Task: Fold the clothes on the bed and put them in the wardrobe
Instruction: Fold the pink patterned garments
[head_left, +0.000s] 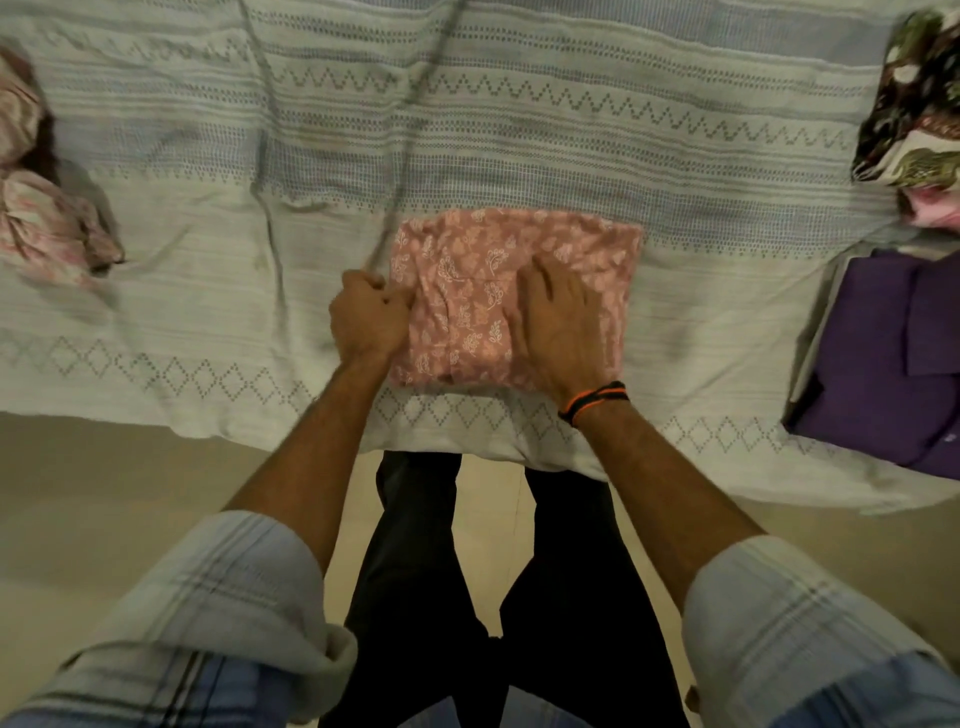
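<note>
Here the left hand (370, 317) grips the left edge of the folded pink leaf-print garment (511, 296) at the bed's (208, 322) near middle; the right hand (563, 317) presses flat on it. Purple folded clothes (883, 364) lie right, crumpled pink clothes (47, 223) far left.

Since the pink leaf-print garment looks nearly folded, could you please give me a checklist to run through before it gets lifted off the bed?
1. Pink leaf-print garment folded into a compact rectangle: ok.
2. Right hand lying flat on top, keeping the fold down: ok.
3. Left hand gripping the left edge with curled fingers: ok.
4. Underside layers tucked evenly: cannot tell, hidden.
5. Folded purple shirt lies apart on the right and will not snag: ok.
6. Remaining clothes folded: not ok, the crumpled pink floral garment on the left is unfolded.
</note>
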